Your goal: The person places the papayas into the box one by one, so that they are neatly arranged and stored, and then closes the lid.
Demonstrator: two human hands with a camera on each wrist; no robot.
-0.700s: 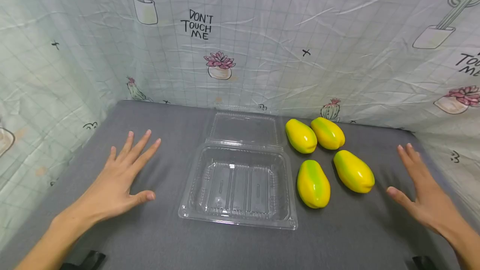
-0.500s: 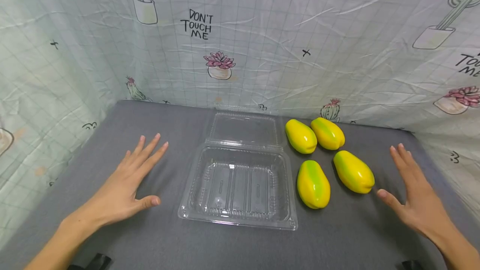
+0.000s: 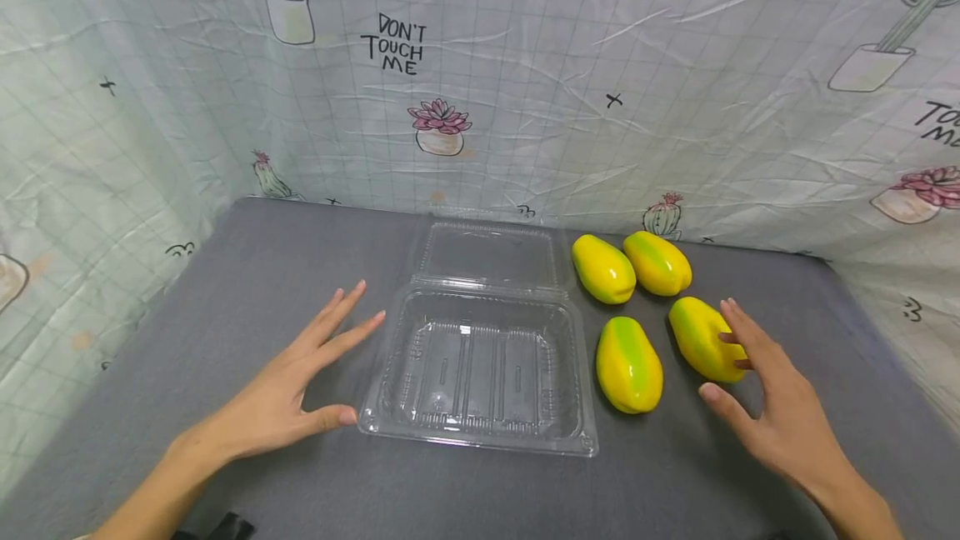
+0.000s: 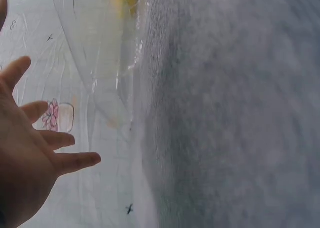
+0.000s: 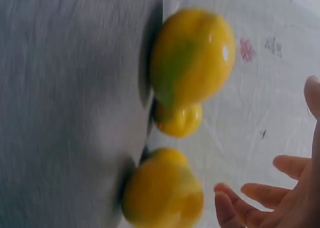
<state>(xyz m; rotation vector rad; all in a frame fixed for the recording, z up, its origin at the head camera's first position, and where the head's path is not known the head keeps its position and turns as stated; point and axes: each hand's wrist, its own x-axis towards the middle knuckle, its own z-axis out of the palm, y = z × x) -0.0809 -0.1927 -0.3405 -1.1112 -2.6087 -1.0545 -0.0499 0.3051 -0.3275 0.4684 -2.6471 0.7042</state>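
Note:
A clear plastic clamshell box (image 3: pixel 480 437) stands on the grey tabletop, its lid (image 3: pixel 491 252) folded back toward the curtain. My left hand (image 3: pixel 277 398), fingers spread, is beside the box's left edge, thumb tip right at the near left corner. Several yellow papayas with green streaks lie right of the box. My right hand (image 3: pixel 783 415) is close over the rightmost papaya (image 3: pixel 697 336), its spread fingers overlapping the fruit in the head view. Nearest the box's right wall is another papaya (image 3: pixel 630 365). In the right wrist view the fingers (image 5: pixel 267 194) hold nothing.
Two more papayas, one on the left (image 3: pixel 603 269) and one on the right (image 3: pixel 657 263), lie near the table's back edge. A patterned curtain (image 3: pixel 525 65) hangs behind and at the sides. The grey cloth (image 3: pixel 315 240) covers the table.
Both hands have moved inward: the left hand rightward to the box's edge, the right hand leftward to the rightmost papaya. The box and papayas stay in place.

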